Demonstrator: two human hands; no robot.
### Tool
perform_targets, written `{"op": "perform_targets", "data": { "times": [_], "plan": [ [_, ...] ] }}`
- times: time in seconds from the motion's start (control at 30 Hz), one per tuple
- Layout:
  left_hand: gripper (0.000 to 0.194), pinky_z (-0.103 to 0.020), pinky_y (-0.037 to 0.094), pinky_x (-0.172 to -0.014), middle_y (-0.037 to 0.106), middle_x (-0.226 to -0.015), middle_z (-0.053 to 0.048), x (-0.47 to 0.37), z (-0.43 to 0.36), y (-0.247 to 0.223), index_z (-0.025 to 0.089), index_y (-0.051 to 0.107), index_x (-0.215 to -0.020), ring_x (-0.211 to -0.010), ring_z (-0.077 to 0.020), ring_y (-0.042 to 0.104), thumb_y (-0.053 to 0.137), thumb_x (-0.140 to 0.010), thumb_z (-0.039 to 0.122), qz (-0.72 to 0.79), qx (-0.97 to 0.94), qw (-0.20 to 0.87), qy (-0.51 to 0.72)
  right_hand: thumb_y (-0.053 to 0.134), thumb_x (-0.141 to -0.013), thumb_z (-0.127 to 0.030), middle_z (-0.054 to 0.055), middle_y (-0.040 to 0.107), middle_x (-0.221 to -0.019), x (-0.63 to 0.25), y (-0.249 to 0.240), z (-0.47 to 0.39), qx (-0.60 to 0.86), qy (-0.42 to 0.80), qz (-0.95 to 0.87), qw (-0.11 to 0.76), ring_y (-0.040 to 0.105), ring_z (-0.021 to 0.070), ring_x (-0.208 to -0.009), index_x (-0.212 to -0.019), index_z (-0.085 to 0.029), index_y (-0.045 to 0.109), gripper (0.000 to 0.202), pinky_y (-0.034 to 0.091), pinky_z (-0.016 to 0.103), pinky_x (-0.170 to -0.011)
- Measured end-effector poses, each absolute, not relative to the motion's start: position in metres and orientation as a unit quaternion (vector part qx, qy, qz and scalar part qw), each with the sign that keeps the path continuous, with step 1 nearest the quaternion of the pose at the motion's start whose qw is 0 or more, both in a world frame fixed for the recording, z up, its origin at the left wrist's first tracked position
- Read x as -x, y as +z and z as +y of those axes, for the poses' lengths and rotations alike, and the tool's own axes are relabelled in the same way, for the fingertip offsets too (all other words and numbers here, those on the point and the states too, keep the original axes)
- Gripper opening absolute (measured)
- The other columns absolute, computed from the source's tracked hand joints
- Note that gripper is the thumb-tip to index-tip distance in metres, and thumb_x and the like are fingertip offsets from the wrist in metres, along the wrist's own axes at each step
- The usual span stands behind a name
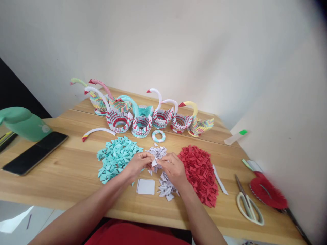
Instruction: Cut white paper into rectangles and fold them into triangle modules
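Note:
Between my two hands is a small folded white paper piece. My left hand pinches it from the left, and my right hand grips it from the right, fingertips close together. Beneath and around my hands lie folded white pieces. A heap of turquoise folded pieces is at the left, and a heap of red ones at the right. Flat white paper squares are stacked in front of my left hand.
Several paper swans stand at the back of the wooden table. A paper ring and a loose swan neck lie before them. Phone and green bag-like object are left; scissors and glue bottle right.

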State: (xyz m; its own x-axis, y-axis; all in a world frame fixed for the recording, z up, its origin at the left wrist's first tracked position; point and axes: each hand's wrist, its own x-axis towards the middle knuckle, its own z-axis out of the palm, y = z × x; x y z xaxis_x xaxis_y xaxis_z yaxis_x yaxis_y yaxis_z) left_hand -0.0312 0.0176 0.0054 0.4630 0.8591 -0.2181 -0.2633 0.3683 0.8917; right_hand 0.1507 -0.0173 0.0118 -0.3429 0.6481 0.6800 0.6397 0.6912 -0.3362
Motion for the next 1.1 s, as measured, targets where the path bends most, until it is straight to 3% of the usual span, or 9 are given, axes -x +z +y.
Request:
{"op": "perform_targets", "data": {
  "times": [0.37,0.47,0.6,0.67,0.77,0.9,1.1],
  "plan": [
    [0.04,-0.025,0.045,-0.059,0.062,-0.056,-0.001,0.032,0.019,0.007,0.012,0.065,-0.07,-0.053,-0.0128,0.057,0.076,-0.065,0.05,0.355,-0.472,0.714,0.375,0.048,-0.092,-0.011,0.007,0.067,-0.082,-0.151,0.013,-0.02,0.412,-0.028,-0.827,0.382,0.056,0.0194,-0.078,-0.099,-0.028,0.073,0.031,0.047,0.031,-0.065],
    [0.038,-0.025,0.045,-0.058,0.061,-0.056,0.0,0.032,0.019,0.01,0.013,0.064,-0.069,-0.053,-0.0124,0.056,0.074,-0.066,0.05,0.368,-0.486,0.694,0.382,0.049,-0.09,-0.012,0.007,0.068,-0.086,-0.149,0.015,-0.019,0.414,0.05,-0.809,0.415,0.059,0.0203,-0.083,-0.099,-0.028,0.073,0.03,0.049,0.034,-0.072],
    [0.034,-0.025,0.045,-0.057,0.06,-0.057,0.0,0.033,0.019,0.011,0.015,0.063,-0.068,-0.053,-0.0125,0.055,0.072,-0.068,0.048,0.375,-0.512,0.667,0.391,0.052,-0.09,-0.024,0.007,0.07,-0.101,-0.151,0.019,-0.019,0.476,0.263,-0.713,0.443,0.064,0.0215,-0.094,-0.116,-0.025,0.066,0.03,0.051,0.037,-0.084],
    [0.033,-0.024,0.045,-0.056,0.059,-0.057,0.001,0.031,0.019,0.009,0.015,0.062,-0.067,-0.053,-0.012,0.054,0.071,-0.068,0.046,0.373,-0.522,0.66,0.39,0.052,-0.09,-0.034,0.006,0.072,-0.095,-0.151,0.018,-0.019,0.509,0.35,-0.644,0.451,0.067,0.0212,-0.086,-0.112,-0.022,0.068,0.03,0.053,0.034,-0.078],
    [0.03,-0.023,0.044,-0.056,0.059,-0.056,0.001,0.029,0.018,0.007,0.014,0.063,-0.067,-0.052,-0.0111,0.053,0.071,-0.069,0.043,0.367,-0.531,0.657,0.39,0.059,-0.085,-0.042,0.003,0.07,-0.073,-0.148,0.013,-0.019,0.532,0.419,-0.586,0.446,0.063,0.0177,-0.065,-0.092,-0.019,0.073,0.028,0.052,0.028,-0.061],
    [0.028,-0.023,0.044,-0.055,0.06,-0.056,0.001,0.028,0.016,0.007,0.014,0.065,-0.067,-0.052,-0.0114,0.053,0.07,-0.069,0.041,0.366,-0.541,0.655,0.38,0.063,-0.081,-0.038,-0.003,0.059,-0.054,-0.143,0.006,-0.017,0.55,0.426,-0.579,0.425,0.053,0.0128,-0.05,-0.073,-0.019,0.071,0.023,0.041,0.023,-0.05],
    [0.027,-0.023,0.045,-0.057,0.063,-0.057,-0.001,0.029,0.017,0.008,0.013,0.07,-0.073,-0.054,-0.0123,0.055,0.069,-0.07,0.04,0.364,-0.542,0.666,0.362,0.062,-0.081,-0.036,-0.004,0.054,-0.051,-0.144,0.008,-0.018,0.568,0.416,-0.57,0.423,0.046,0.011,-0.046,-0.069,-0.018,0.067,0.022,0.034,0.021,-0.046]
  ]
}}
